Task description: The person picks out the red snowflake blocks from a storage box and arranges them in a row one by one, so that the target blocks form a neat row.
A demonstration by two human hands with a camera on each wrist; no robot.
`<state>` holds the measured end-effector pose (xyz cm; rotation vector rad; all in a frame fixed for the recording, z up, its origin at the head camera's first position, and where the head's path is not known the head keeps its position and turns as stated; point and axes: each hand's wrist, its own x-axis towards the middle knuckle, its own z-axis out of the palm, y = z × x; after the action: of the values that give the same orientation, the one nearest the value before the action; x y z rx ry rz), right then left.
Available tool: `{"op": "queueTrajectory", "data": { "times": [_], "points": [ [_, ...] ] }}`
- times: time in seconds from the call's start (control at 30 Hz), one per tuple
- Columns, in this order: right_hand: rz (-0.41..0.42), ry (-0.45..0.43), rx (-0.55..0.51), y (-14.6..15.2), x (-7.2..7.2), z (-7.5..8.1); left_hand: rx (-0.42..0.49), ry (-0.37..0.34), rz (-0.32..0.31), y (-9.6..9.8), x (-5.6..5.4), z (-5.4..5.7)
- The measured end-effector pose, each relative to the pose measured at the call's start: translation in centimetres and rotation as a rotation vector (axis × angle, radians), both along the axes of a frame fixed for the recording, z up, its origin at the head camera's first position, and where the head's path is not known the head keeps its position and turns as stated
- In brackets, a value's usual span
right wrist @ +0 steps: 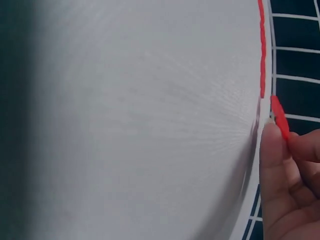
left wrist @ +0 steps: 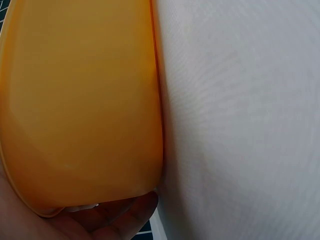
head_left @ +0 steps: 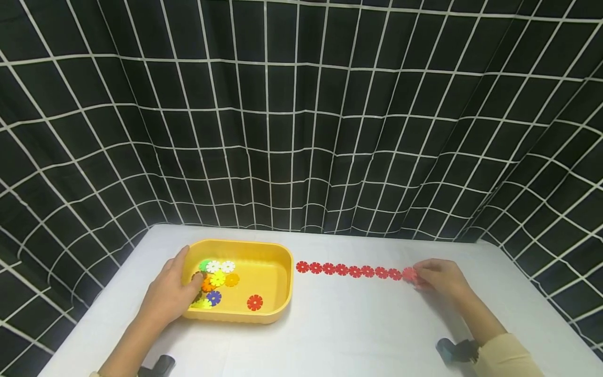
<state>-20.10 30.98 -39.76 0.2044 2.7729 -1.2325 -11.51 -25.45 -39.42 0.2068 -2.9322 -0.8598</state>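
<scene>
At the left end of a yellow plastic tray, my left hand grips the wall, thumb over the inner side and fingers along the outside. In the left wrist view its fingertips curl round the end of the tray. My right hand pinches a red flower-shaped disc between thumb and fingers, at the right end of a row of red flower discs. The right wrist view shows that pinched disc edge-on, tilted and above the table, beside the row.
Inside the tray, a pile of flower discs in several colours lies at the left, and one red disc lies apart near the front. A white cloth covers the table. Behind it hangs a black curtain with a white grid.
</scene>
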Motion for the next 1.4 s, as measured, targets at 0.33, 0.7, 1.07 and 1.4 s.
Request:
{"op": "queueTrajectory", "data": {
  "times": [0.33,0.7,1.07,1.4],
  "points": [
    [0.017,0.013,0.025,0.1,0.2,-0.2,0.008,0.0,-0.002,0.0,0.0,0.0],
    [0.033,0.061,0.049,-1.7,1.0,0.3,0.001,-0.002,0.002,0.0,0.0,0.0],
    [0.347,0.276,-0.012,-11.2,2.6,3.7,0.002,0.0,-0.001,0.0,-0.1,-0.2],
    [0.639,0.504,-0.042,-23.0,3.2,6.3,-0.002,-0.003,-0.005,0.0,-0.1,-0.3]
  ]
}}
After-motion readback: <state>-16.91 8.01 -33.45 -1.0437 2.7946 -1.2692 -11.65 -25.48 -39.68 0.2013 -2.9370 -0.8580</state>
